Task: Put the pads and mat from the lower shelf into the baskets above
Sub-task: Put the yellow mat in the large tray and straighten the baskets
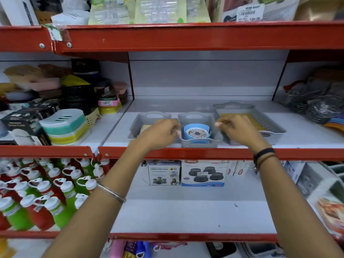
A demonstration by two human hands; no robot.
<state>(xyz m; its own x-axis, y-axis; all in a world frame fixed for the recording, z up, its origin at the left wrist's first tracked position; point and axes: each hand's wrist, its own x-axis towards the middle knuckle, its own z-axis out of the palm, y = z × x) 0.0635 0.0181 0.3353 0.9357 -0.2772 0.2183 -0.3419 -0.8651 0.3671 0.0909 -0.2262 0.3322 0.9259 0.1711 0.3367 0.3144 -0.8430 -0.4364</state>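
— Where are the hands?
— Both up on the middle shelf. The left hand has its grip curled on the 9 o'clock wall of the small grey basket; the right hand pinches the 3 o'clock wall.
— And inside?
— A blue roll, patterned disc on its face.
— The other baskets?
— The left basket holds something tan, mostly hidden. The wide basket at 3 o'clock holds a yellow mat.
— The lower shelf?
— Two boxes of vibration pads stand at its back.
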